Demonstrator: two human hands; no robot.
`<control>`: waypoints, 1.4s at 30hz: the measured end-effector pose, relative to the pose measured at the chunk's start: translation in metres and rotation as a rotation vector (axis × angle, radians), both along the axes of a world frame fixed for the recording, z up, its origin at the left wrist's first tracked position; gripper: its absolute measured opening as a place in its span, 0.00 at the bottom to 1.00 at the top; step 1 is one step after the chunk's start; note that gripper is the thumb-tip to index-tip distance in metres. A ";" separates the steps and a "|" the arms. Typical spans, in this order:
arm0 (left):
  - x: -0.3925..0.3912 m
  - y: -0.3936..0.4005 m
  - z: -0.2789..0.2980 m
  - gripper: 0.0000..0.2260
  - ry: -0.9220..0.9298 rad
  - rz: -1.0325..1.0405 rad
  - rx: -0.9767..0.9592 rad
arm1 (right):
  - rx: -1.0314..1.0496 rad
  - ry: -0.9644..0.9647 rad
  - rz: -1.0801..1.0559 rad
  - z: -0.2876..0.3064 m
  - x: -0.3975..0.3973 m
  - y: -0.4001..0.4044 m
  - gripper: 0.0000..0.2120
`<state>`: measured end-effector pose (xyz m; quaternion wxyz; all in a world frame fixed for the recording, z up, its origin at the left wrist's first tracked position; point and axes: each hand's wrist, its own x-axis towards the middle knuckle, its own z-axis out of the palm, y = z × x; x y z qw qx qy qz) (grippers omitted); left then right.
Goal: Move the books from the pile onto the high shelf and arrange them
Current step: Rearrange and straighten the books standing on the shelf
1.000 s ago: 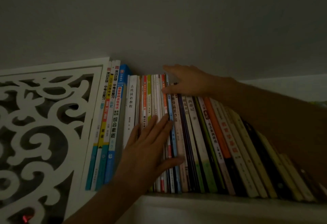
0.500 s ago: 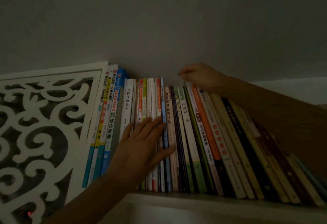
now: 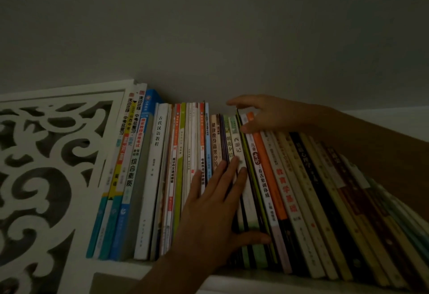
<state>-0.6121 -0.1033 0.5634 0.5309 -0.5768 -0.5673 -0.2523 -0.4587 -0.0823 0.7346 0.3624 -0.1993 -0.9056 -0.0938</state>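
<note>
1. Books (image 3: 232, 177): a full row stands on the high shelf (image 3: 255, 281), spines outward. Those from centre toward 3 o'clock lean left; those toward 9 o'clock stand near upright against the white fretwork panel (image 3: 46, 166).
2. Left hand (image 3: 216, 212): flat, fingers straight, pressing the spines at centre, thumb spread toward 3 o'clock. It grasps nothing.
3. Right hand (image 3: 267, 115): at the row's top edge, 12 o'clock of the left hand, fingers loosely bent over the tops, thumb on the orange spine (image 3: 267, 170). Whether it pinches a book cannot be told.
4. Pile: not in view.
5. Risk: if the left hand lifts, the leaning books would likely slump further leftward.
6. Risk: pulling at the top edges could tip a thin volume off the shelf front.
7. Risk: dim light makes misordering likely.
</note>
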 end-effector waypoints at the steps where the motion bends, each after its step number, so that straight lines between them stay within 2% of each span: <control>1: 0.000 -0.001 0.000 0.46 -0.008 -0.006 -0.001 | 0.008 -0.018 -0.020 0.002 -0.003 -0.003 0.25; 3: 0.000 -0.002 0.000 0.46 -0.026 -0.023 -0.024 | 0.032 -0.027 -0.045 0.002 -0.006 -0.006 0.21; 9: 0.009 -0.015 0.000 0.45 -0.098 -0.100 -0.091 | 0.205 -0.080 -0.151 -0.012 0.005 -0.011 0.21; 12: 0.022 -0.020 0.000 0.44 -0.223 -0.240 -0.064 | 0.300 -0.047 -0.191 -0.014 0.003 -0.010 0.20; 15: 0.032 -0.024 0.001 0.42 -0.295 -0.263 -0.071 | 0.340 -0.030 -0.251 -0.017 0.000 -0.011 0.22; 19: 0.036 -0.028 0.002 0.38 -0.314 -0.243 -0.059 | 0.220 0.059 -0.142 -0.016 0.001 -0.014 0.21; 21: 0.037 -0.025 0.004 0.35 -0.341 -0.293 -0.021 | 0.151 0.046 -0.140 -0.011 0.005 -0.018 0.22; 24: 0.037 -0.016 0.007 0.33 -0.314 -0.323 0.055 | 0.090 0.012 -0.101 -0.005 0.008 -0.018 0.15; 27: 0.032 -0.003 0.006 0.33 -0.223 -0.215 0.112 | 0.035 0.085 -0.024 -0.003 0.003 -0.017 0.13; 31: 0.026 0.003 0.009 0.29 -0.029 -0.065 0.236 | -0.077 0.099 -0.122 0.009 -0.007 -0.012 0.16; 33: 0.027 0.002 0.011 0.26 -0.020 -0.068 0.275 | -0.113 0.082 -0.187 0.013 -0.009 -0.009 0.17; 35: 0.033 -0.001 0.013 0.24 -0.090 -0.123 0.251 | -0.133 0.098 -0.177 0.013 -0.012 -0.006 0.17; 38: 0.039 -0.004 0.011 0.27 -0.160 -0.122 0.173 | -0.037 0.084 -0.156 0.006 -0.009 -0.005 0.16; 41: 0.040 -0.006 0.007 0.37 -0.182 -0.211 0.095 | 0.039 -0.025 -0.091 -0.001 0.008 -0.005 0.16; 42: 0.040 -0.006 0.005 0.41 -0.204 -0.252 0.048 | 0.019 -0.083 -0.089 -0.001 0.016 -0.005 0.19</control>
